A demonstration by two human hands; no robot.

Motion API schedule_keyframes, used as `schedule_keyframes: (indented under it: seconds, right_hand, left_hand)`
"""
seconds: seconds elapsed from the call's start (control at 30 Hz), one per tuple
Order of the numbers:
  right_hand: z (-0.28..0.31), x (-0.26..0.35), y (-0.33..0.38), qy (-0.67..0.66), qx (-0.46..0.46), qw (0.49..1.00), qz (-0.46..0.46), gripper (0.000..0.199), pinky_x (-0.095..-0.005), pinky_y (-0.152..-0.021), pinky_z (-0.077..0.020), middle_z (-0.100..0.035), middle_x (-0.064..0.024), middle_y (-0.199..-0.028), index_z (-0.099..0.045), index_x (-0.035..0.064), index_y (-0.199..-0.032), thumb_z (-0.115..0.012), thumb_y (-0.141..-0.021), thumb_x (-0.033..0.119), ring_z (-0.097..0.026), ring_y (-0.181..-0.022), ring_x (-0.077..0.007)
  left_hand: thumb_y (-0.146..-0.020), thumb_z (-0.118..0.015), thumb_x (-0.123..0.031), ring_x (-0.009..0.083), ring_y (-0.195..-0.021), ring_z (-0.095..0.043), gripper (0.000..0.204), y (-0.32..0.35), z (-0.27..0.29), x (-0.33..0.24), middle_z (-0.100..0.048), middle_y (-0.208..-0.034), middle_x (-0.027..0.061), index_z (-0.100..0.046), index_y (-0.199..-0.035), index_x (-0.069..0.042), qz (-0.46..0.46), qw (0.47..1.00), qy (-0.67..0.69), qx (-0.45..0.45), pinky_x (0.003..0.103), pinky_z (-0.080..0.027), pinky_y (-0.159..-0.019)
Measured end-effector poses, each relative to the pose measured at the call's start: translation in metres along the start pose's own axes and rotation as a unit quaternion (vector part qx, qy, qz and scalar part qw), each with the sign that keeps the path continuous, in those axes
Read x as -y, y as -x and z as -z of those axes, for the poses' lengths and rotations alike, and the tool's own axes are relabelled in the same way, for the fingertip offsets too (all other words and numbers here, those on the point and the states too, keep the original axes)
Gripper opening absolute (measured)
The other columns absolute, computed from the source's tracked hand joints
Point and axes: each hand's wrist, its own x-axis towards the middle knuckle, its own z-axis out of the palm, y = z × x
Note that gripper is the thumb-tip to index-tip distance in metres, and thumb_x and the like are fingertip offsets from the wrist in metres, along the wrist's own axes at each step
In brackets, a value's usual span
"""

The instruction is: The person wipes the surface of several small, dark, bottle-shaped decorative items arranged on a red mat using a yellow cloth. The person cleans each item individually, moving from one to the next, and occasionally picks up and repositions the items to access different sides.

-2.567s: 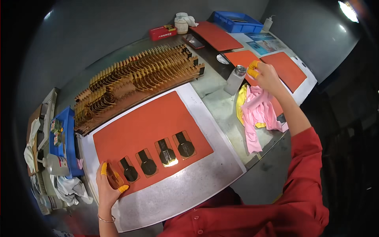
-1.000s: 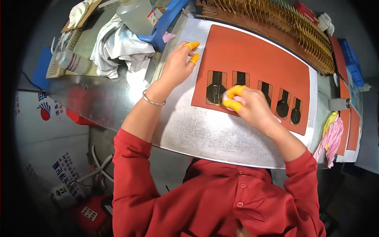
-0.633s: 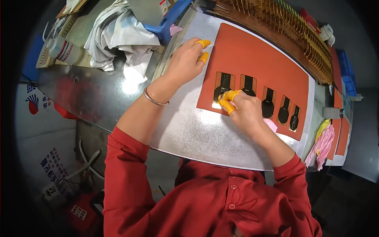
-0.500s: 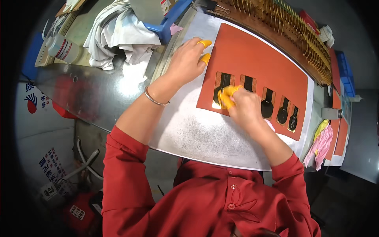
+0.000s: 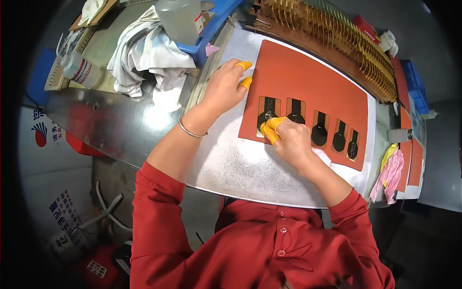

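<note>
My right hand (image 5: 291,139) pinches its fingertips together on the leftmost of five dark parts (image 5: 267,111); my left hand (image 5: 225,89) presses open-fingered on the orange mat (image 5: 308,77).

white rag (image 5: 144,53) by clear bottle (image 5: 180,19); pink cloth (image 5: 391,173) far right

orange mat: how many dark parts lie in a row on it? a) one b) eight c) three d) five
d: five dark parts lie side by side on the orange mat, with the right hand at the leftmost one and the left hand at the mat's left edge.
</note>
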Motion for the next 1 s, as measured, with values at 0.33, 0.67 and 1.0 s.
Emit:
schedule_keyframes:
  seconds: [0.33,0.67,1.0]
  right_hand:
    - [-0.003,-0.005,-0.004,0.014,-0.011,1.000,0.010,0.009,-0.0397,-0.053,-0.0476,-0.060,-0.0130,-0.067,-0.065,0.0059,-0.077,-0.065,-0.075,0.015,-0.060,-0.058,-0.0311]
    - [0.000,-0.013,-0.024,0.028,-0.029,0.999,0.007,0.016,-0.0404,-0.052,-0.0476,-0.060,-0.0155,-0.065,-0.063,0.0020,-0.070,-0.066,-0.075,0.017,-0.060,-0.057,-0.0323]
    - [0.003,-0.016,-0.040,0.021,-0.006,1.000,-0.018,0.014,-0.0399,-0.054,-0.0474,-0.061,-0.0158,-0.068,-0.064,0.0031,-0.077,-0.065,-0.076,0.017,-0.060,-0.059,-0.0323]
  left_hand:
    - [-0.077,-0.059,-0.001,0.0246,-0.085,-0.057,0.028,0.000,0.001,-0.001,-0.056,-0.096,0.0112,-0.057,-0.106,-0.001,0.003,1.000,-0.005,0.008,0.034,-0.046,-0.074]
    - [-0.080,-0.056,-0.005,0.0295,-0.082,-0.058,0.024,-0.004,0.010,-0.003,-0.057,-0.095,0.0098,-0.058,-0.103,-0.002,-0.058,0.996,-0.060,0.014,0.037,-0.047,-0.070]
    - [-0.077,-0.057,-0.005,0.0310,-0.060,-0.055,0.012,-0.004,0.019,0.000,-0.059,-0.074,0.0122,-0.059,-0.089,-0.004,-0.033,0.988,-0.095,-0.118,0.038,-0.044,-0.053]
